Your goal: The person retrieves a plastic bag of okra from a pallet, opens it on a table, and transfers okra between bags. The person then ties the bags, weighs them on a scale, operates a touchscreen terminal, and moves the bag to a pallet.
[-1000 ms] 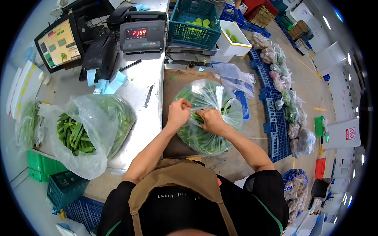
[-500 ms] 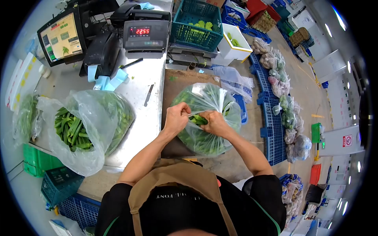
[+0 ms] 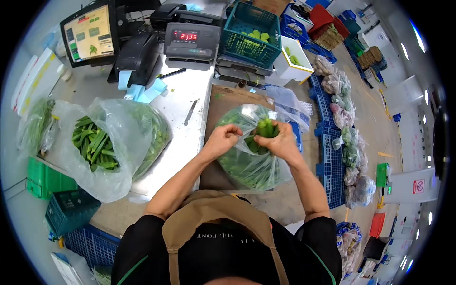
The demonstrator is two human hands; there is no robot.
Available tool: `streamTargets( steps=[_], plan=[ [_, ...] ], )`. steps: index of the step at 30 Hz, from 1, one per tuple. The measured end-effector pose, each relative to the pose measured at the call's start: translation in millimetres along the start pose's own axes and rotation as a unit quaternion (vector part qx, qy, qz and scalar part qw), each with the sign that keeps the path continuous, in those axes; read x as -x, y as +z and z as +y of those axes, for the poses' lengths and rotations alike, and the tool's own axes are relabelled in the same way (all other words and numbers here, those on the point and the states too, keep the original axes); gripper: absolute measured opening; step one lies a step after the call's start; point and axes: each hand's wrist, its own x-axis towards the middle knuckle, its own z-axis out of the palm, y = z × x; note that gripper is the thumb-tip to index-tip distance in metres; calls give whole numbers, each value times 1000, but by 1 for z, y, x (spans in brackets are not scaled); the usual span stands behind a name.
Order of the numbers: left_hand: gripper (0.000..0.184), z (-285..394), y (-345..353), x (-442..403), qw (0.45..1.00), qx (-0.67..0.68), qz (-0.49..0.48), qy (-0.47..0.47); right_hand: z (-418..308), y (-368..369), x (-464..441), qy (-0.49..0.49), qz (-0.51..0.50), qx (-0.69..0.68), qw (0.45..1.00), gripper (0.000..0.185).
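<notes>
A clear plastic bag (image 3: pixel 237 166) full of green okra rests on the brown scale platform (image 3: pixel 209 175). My right hand (image 3: pixel 284 141) grips a bunch of okra (image 3: pixel 265 129) at the bag's mouth. On the bag's left edge, my left hand (image 3: pixel 222 140) is closed with fingers pinched, apparently on the plastic film. To the left, a second open bag (image 3: pixel 116 175) of okra (image 3: pixel 95 145) lies on the steel table (image 3: pixel 178 128).
The scale display (image 3: pixel 188 36) reads 21.35, beside a touch screen (image 3: pixel 90 35). Behind the platform stand a green crate (image 3: pixel 251 40) and a white foam box (image 3: pixel 301 71). Blue pallets (image 3: pixel 330 161) with bagged produce line the right.
My right hand has come up and right, lifting a bunch of okra out at the bag's mouth. The display changed from 22.55 to 21.35. The whole view has shifted slightly.
</notes>
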Motion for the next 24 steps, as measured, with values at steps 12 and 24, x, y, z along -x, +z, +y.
streamTargets(
  steps=[12,24],
  plan=[
    [13,72,-91,131,888,-249,304,238,-116,-44,-14,-78,-44,-10,996,33],
    [43,107,-251,230,537,-615,577,-22,-233,61,-54,-249,-143,-141,947,42]
  ],
)
